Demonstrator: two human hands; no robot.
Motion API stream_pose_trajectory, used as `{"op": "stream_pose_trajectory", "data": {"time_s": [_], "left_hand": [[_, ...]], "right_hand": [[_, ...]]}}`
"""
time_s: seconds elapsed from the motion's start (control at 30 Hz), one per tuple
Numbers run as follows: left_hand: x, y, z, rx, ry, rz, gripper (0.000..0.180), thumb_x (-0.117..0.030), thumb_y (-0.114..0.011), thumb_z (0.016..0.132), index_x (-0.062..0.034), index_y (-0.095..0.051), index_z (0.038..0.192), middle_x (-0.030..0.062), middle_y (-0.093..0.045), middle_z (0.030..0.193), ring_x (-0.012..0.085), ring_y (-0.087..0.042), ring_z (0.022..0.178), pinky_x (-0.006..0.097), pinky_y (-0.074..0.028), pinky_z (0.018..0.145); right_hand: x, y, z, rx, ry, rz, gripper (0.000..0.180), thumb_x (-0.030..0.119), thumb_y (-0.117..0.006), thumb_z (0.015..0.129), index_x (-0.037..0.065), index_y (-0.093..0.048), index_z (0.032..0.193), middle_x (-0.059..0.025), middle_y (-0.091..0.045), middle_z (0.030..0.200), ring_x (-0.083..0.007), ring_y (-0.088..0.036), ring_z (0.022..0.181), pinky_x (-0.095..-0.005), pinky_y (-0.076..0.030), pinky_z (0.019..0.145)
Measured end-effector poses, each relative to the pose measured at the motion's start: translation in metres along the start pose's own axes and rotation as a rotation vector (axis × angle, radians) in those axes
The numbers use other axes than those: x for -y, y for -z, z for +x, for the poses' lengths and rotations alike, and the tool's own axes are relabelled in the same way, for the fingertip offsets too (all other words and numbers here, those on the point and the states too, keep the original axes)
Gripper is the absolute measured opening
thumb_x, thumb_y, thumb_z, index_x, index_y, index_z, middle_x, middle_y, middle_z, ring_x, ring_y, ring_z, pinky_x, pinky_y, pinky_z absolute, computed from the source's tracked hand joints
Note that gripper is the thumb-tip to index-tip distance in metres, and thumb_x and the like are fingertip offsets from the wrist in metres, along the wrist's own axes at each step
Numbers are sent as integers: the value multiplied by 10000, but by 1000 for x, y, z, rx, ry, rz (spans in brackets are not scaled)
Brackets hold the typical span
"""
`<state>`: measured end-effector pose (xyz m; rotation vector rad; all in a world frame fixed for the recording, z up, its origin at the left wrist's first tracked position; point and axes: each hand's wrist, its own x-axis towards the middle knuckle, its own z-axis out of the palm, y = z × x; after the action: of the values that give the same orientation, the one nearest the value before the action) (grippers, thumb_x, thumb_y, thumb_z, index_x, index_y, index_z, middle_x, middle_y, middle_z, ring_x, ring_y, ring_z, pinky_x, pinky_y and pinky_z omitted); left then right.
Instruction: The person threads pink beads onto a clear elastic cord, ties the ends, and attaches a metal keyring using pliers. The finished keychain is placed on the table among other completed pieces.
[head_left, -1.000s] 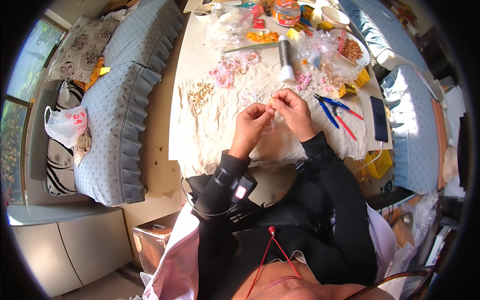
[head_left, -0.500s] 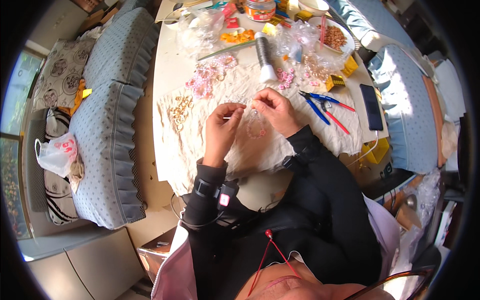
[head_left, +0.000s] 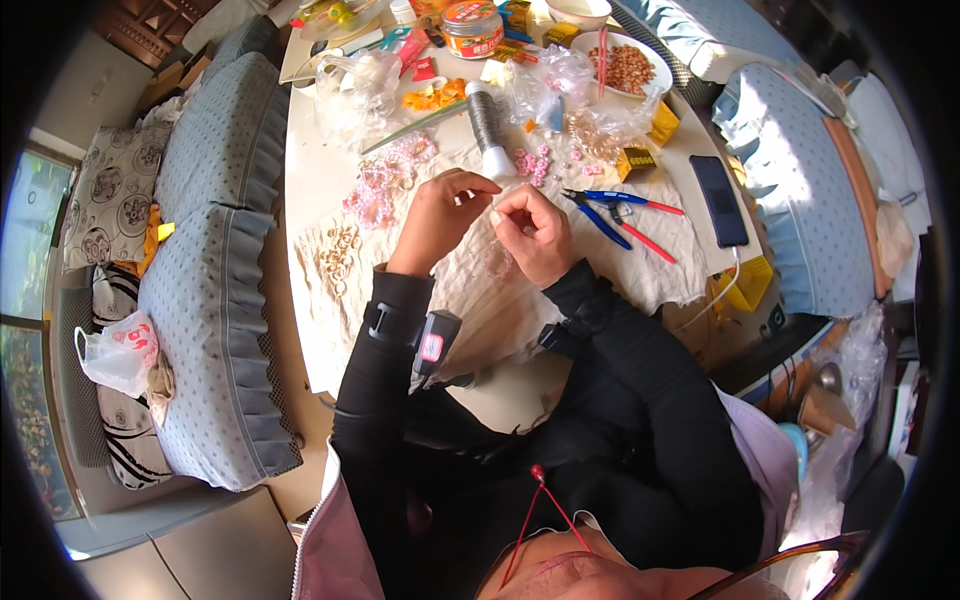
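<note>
Cloth-covered table; left hand, right hand together, fingertips pinched over pink beadwork, grip unclear; pliers within reach.

Black long sleeves, black wrist straps, pink vest.

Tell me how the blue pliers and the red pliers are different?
The blue pliers have blue handles; the red pliers have red ones. The blue pliers lie nearer the right hand, the red pliers farther toward the phone. The blue handles are spread apart; whether the red ones are, I cannot tell. Both lie untouched on the cream cloth, crossing each other.
</note>
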<state>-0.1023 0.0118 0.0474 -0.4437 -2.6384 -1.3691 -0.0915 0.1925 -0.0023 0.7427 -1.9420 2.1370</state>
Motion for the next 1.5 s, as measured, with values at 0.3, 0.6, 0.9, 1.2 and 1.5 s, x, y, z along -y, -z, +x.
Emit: {"op": "stream_pose_trajectory", "data": {"time_s": [0.3,0.6,0.9,1.2,1.5], "left_hand": [[18,-23,-4,37,202,-339,178,53,-632,956,49,-732,1102,69,-752,941,107,-674,873,280,-554,802],[14,-4,-14,-12,212,-310,200,28,-612,978,15,-729,1140,24,-742,1019,95,-660,953,257,-513,894],[-7,-31,-41,-81,301,-645,151,-93,-639,1050,32,-682,1123,43,-748,976,85,-668,913,249,-529,837],[-12,-42,-56,-196,387,-534,119,-94,-707,1007,18,-682,1038,56,-755,928,93,-676,862,252,-540,801],[5,7,-76,-451,292,-396,123,19,-627,1008,-2,-728,1077,9,-716,960,76,-625,872,234,-498,816]], "right_hand": [[-16,3,9,-73,-277,319,80,101,-687,1017,62,-623,987,0,-694,885,-26,-579,736,-203,-490,702],[-13,-5,7,-36,-144,229,67,88,-682,1019,58,-624,1001,-1,-685,881,-22,-570,723,-195,-480,655],[-17,0,13,-38,-213,403,64,91,-642,1046,34,-622,1028,-45,-709,887,-60,-610,680,-216,-519,615],[-21,-1,10,17,-213,334,62,101,-644,1053,46,-621,1035,-17,-688,888,-28,-572,686,-197,-480,593],[-19,-3,11,-44,-218,146,44,53,-668,1007,44,-628,991,39,-642,805,-14,-550,672,-200,-452,612]]}}
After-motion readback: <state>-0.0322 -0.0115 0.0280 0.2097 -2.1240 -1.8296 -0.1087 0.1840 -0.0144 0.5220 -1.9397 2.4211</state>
